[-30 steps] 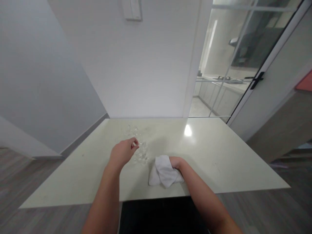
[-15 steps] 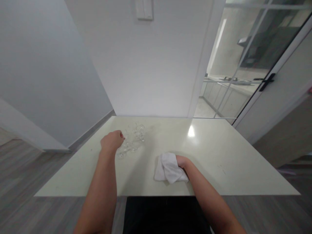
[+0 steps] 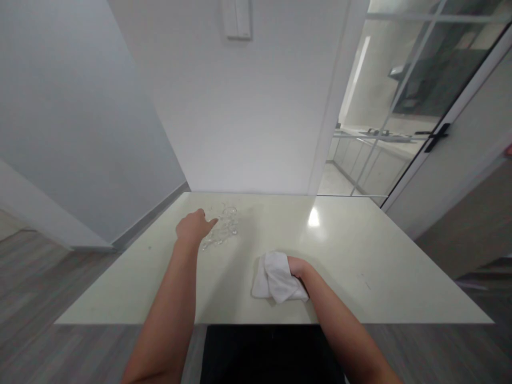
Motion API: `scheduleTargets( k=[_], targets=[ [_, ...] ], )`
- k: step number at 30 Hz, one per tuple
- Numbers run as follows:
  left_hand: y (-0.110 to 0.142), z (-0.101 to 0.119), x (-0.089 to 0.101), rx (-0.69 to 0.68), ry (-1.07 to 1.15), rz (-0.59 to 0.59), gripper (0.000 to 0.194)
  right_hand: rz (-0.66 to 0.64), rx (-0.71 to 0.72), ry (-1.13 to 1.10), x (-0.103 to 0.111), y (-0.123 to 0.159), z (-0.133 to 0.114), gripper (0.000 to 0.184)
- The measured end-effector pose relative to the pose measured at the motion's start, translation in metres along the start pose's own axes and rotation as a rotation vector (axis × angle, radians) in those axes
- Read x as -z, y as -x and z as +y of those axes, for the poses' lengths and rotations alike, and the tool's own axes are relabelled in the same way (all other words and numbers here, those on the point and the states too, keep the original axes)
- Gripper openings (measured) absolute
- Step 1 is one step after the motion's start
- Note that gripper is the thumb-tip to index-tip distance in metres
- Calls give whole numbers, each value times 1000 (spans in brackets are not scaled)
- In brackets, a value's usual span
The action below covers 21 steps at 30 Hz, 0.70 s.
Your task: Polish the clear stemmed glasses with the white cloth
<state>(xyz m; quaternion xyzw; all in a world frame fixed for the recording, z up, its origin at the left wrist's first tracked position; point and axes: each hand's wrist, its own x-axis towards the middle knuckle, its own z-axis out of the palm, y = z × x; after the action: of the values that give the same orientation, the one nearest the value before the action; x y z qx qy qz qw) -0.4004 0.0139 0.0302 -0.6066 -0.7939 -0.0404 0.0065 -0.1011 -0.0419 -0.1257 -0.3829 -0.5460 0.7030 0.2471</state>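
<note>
A patch of clear, shiny blobs and drops, like spilled water [image 3: 229, 226], lies on the left part of the pale table [image 3: 340, 250]. My left hand [image 3: 194, 226] is at the left edge of this patch, thumb stretched out to the right and apart from the fingers. The other fingers are mostly hidden behind the hand. I see nothing held in it. A folded white cloth [image 3: 279, 277] rests on the table near the front middle. My right hand [image 3: 298, 265] is tucked into the cloth, which covers its fingers.
A white wall [image 3: 248, 117] with a switch plate [image 3: 237, 20] rises behind the table. At the right stands a glass-paned door [image 3: 436, 137] with a black handle. The table's front edge is close to my body.
My left hand has moved slightly right and away from me, and its thumb has gone from tucked in to stretched out. My right hand and the cloth have stayed in place.
</note>
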Motion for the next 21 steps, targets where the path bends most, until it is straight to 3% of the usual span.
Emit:
scheduleTargets(
  k=[5,8,10,12,14,16,18,21],
  targets=[
    [6,-1,-3,39,54,100,56,-13,21,-3,2,-5,3,66],
    [15,1,-5,5,142,360,48,-5,47,8,2,-6,4,65],
    [25,7,-10,-57,310,586,42,7,50,-9,1,-4,4,63],
    [36,19,-21,-183,536,694,34,28,32,-54,-1,-3,3,58],
    [48,37,-40,-354,756,621,29,48,-8,-128,-4,-2,2,52],
    [63,59,-66,-466,908,392,30,62,-46,-196,-6,-3,0,46],
    [77,81,-94,-596,918,140,37,71,-77,-258,-9,-4,-3,42],
    [92,106,-131,-646,943,-43,47,107,-76,-329,-13,-6,-10,37]
  ],
)
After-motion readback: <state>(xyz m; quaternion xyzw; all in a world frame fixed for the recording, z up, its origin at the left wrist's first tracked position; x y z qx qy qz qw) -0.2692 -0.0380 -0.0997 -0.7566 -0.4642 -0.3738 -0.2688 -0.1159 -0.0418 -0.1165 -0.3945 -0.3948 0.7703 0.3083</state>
